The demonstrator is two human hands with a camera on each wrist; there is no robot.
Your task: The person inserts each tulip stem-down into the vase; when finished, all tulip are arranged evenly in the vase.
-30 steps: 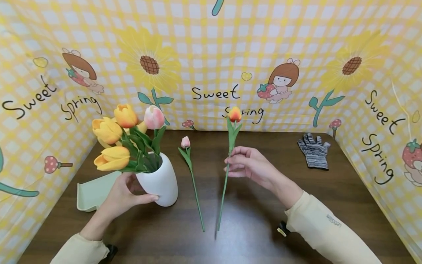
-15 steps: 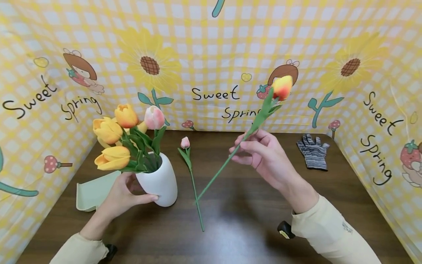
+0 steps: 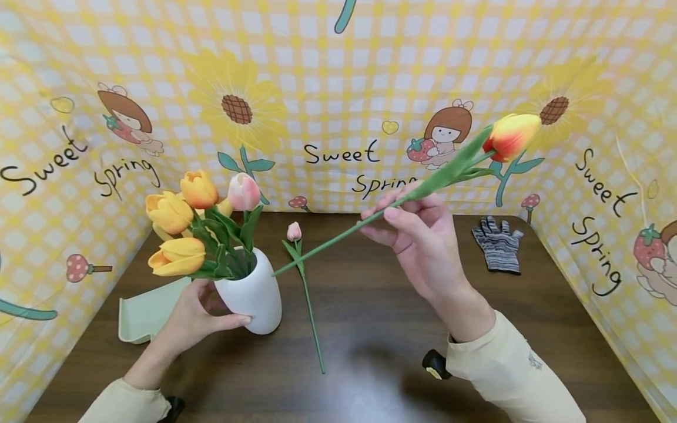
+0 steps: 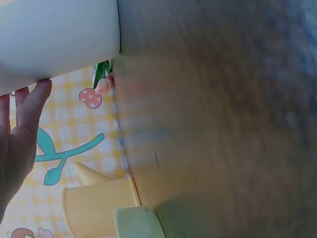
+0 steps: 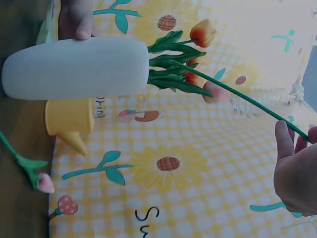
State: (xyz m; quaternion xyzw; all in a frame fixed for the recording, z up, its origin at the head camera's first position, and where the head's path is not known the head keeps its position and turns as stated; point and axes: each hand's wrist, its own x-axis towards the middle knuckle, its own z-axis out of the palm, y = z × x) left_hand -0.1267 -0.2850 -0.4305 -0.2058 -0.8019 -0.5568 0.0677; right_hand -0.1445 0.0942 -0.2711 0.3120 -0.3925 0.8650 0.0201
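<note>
My left hand (image 3: pixel 191 317) grips the white vase (image 3: pixel 259 308) low on its side, thumb in front; its other fingers are mostly hidden behind. Yellow, orange and pink tulips, such as a yellow tulip (image 3: pixel 170 212), stand in the vase, leaning left. In my right hand (image 3: pixel 431 252) a red-and-yellow tulip (image 3: pixel 510 138) is pinched by its green stem, bloom up to the right. The stem's lower end reaches the vase rim in the head view; the right wrist view puts that stem end (image 5: pixel 173 63) outside the mouth, by the leaves. A pink tulip (image 3: pixel 312 317) lies on the table between the hands.
A pale green tray-like piece (image 3: pixel 150 308) lies left of the vase. Behind, a yellow watering can (image 5: pixel 69 116) shows in the wrist views. A grey striped glove (image 3: pixel 497 245) rests at the back right. Checked cloth walls (image 3: pixel 338 76) enclose the dark wooden table (image 3: pixel 370 329).
My right hand has raised the red-and-yellow tulip from beside the pink one and tilted it, swinging its stem end left to the vase. The left hand keeps its hold on the vase.
</note>
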